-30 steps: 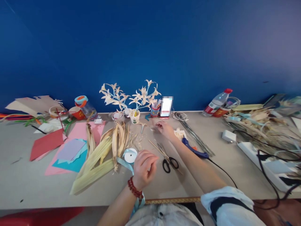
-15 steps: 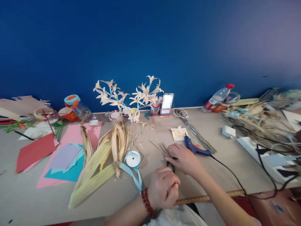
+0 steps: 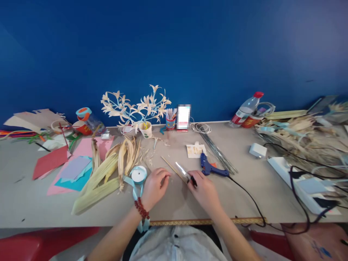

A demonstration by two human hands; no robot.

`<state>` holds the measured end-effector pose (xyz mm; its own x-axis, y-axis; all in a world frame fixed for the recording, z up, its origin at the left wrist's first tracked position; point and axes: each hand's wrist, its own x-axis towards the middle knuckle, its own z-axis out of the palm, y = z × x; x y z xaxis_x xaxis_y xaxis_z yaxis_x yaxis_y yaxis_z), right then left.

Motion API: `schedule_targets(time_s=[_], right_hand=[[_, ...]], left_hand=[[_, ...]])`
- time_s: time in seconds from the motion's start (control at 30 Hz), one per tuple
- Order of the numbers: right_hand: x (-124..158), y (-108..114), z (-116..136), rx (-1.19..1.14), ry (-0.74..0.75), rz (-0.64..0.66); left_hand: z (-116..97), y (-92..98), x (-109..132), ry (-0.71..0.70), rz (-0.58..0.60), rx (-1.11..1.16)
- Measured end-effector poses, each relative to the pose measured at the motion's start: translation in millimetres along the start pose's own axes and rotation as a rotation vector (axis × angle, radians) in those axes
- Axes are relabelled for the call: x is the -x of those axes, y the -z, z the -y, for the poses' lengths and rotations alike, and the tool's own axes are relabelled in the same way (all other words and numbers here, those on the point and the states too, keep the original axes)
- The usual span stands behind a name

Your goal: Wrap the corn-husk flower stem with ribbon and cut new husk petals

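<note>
My right hand (image 3: 205, 188) is closed around the black handles of a pair of scissors (image 3: 181, 170), whose shiny blades point away to the left. A thin wooden stick (image 3: 172, 166) lies beside the blades. My left hand (image 3: 155, 188), with a red bead bracelet at its wrist, hovers low over the table, fingers loosely bent, thumb apart, nothing visible in it. Just left of it is a spool of light blue ribbon (image 3: 139, 174); its loose ribbon runs down by the wrist. Dried corn husks (image 3: 103, 177) lie farther left. A blue glue gun (image 3: 213, 168) rests right of the scissors.
Husk flowers (image 3: 148, 105) stand in a paper cup (image 3: 146, 130) at the back, near a phone (image 3: 183, 117). Coloured paper (image 3: 74, 168) lies left. Metal wires (image 3: 220, 154), a bottle (image 3: 246, 110), a power strip (image 3: 293, 185) and the glue gun's cord (image 3: 250, 199) are right.
My hands have moved apart: the left went left and away from me, its fist loosening. The scissors are now in my right hand's grip. The view has shifted.
</note>
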<state>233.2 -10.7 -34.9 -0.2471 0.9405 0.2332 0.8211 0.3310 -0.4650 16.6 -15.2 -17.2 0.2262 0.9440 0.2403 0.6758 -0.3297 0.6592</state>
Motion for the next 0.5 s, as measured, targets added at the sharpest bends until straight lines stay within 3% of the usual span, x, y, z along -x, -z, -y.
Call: schedule_targets(time_s=[0.1, 0.27, 0.4, 0.5], right_hand=[[23, 15, -27, -0.008, 0.019, -0.084], [54, 26, -65, -0.002, 0.105, -0.161], [55, 28, -57, 0.08, 0.196, -0.217], [46, 20, -33, 0.084, 0.298, -0.085]], left_hand=[[-8, 1.6, 1, -0.081, 0.175, -0.188], [-17, -9.8, 11, -0.425, 0.509, -0.352], [-9, -19.4, 15, -0.543, 0.619, -0.372], [2, -18.7, 15, -0.528, 0.589, -0.42]])
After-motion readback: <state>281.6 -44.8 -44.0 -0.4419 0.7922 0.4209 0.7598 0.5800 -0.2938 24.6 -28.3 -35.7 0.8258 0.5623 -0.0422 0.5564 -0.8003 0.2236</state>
